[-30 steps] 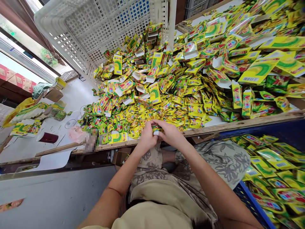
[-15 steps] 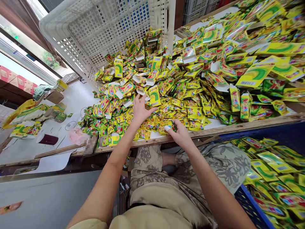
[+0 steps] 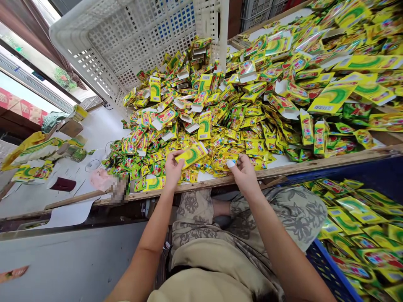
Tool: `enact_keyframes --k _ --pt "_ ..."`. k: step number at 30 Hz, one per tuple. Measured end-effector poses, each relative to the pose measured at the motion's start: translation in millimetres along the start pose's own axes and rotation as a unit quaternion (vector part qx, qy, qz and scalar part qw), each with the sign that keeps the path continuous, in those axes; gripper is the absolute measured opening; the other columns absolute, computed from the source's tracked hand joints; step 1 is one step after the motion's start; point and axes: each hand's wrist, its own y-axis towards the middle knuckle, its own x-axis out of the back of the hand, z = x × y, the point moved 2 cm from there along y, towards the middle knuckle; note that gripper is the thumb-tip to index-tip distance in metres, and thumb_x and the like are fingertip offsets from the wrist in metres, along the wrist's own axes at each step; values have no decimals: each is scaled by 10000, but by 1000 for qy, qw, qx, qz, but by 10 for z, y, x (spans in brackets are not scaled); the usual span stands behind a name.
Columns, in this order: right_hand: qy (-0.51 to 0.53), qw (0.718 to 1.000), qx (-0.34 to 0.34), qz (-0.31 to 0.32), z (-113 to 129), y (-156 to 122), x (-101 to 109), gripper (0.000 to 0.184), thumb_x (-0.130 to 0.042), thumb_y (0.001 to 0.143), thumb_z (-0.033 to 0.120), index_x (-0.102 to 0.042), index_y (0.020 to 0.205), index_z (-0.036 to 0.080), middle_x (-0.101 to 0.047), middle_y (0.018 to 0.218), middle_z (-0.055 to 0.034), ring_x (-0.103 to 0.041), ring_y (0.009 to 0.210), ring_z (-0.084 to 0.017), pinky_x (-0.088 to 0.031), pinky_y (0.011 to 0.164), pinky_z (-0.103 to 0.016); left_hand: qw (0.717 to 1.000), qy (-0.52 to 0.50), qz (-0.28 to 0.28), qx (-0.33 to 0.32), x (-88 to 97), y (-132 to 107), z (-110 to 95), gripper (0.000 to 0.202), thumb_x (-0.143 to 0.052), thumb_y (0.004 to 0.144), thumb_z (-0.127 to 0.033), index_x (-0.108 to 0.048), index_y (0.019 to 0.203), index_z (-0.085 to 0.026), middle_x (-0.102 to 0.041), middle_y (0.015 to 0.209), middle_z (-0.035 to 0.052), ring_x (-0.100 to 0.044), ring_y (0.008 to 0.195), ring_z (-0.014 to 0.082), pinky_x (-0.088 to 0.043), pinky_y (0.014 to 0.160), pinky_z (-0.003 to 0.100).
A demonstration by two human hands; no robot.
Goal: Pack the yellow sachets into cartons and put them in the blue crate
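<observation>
A slim yellow box (image 3: 192, 154) with a green curved band is pinched in my left hand (image 3: 174, 173), its far end tilted up to the right above the heap. My right hand (image 3: 246, 177) is at the table's front edge, thumb and fingers closed around small yellow packets (image 3: 222, 163); how many is hidden. White material wraps its thumb tip. Around and beyond both hands lies a heap of small yellow and green packets (image 3: 255, 147). Another yellow box (image 3: 204, 125) stands on the heap, among several boxes with open white flaps.
A white plastic crate (image 3: 110, 54) lies tipped behind the heap, boxes spilling from it. A wooden strip (image 3: 289, 169) edges the table. At lower right a blue crate (image 3: 330, 268) holds yellow boxes. A maroon and white roll (image 3: 63, 183) and a wooden stick (image 3: 77, 199) lie at left.
My left hand has drawn back toward me from the heap and now holds a yellow box. My right hand has shifted slightly to the right along the table edge.
</observation>
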Motion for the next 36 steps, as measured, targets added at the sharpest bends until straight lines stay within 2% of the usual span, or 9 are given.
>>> enact_keyframes --k 2,6,8,11,16,19,25,30,36 --pt "4 1000 5 3 20 6 -58 349 -632 747 465 -462 965 253 -559 912 -32 -580 808 -186 -576 537 -294 998 39 53 -11 -36 -131 3 238 -497 837 -233 -566 1057 -175 -600 1105 101 -565 1046 208 -447 909 361" --pt "-8 1000 9 -5 2 26 -57 365 -629 747 469 -454 981 251 -572 953 -46 -592 818 -196 -573 536 -300 964 242 59 -92 -155 -221 -4 213 -546 841 -287 -623 1023 -208 -553 1204 112 -437 1222 270 -303 1051 465" --pt "-18 1000 18 -14 -35 31 -8 351 -621 754 462 -452 977 249 -577 955 -44 -594 818 -196 -567 533 -296 942 305 75 -117 -227 -195 -2 399 -681 744 -350 -595 1114 -228 -495 1288 125 -368 1273 320 -265 1059 502" --pt "-31 999 31 -27 -84 28 71 322 -619 757 447 -457 950 247 -573 918 -34 -586 805 -188 -561 523 -282 934 323 103 -114 -283 -111 9 549 -753 667 -369 -569 1167 -238 -544 1218 126 -437 1191 338 -287 1019 505" --pt "-20 999 20 -36 -25 15 95 306 -627 754 427 -456 932 247 -559 892 -28 -572 783 -175 -545 505 -264 977 199 52 -60 -215 -57 -83 314 -628 784 -330 -607 1076 -216 -640 1014 80 -564 1002 255 -360 965 409" --pt "-15 998 42 -41 113 22 32 297 -620 761 428 -449 926 249 -564 925 -32 -571 804 -176 -544 533 -272 994 65 87 -19 -274 -136 -158 321 -632 784 -380 -613 1048 -197 -634 956 62 -584 915 213 -430 878 341" --pt "-114 982 152 -14 385 107 -129 253 -555 822 415 -474 985 240 -587 894 -34 -578 819 -187 -522 678 -308 980 -82 173 59 -589 -256 -27 392 -688 726 -446 -603 977 -157 -623 864 38 -569 795 170 -448 774 300" --pt "-389 883 249 80 529 188 -194 244 -452 870 245 -503 1100 185 -600 1043 -113 -574 939 -247 -461 815 -370 975 -126 170 69 -631 -243 104 349 -678 735 -459 -583 882 -157 -601 805 13 -534 751 145 -430 740 267" --pt "-624 739 167 192 737 210 -305 328 -401 853 137 -484 1170 132 -589 1069 -168 -598 890 -278 -428 702 -341 973 -117 191 58 -616 -274 111 312 -604 806 -438 -587 942 -157 -620 896 37 -544 847 168 -419 812 286"
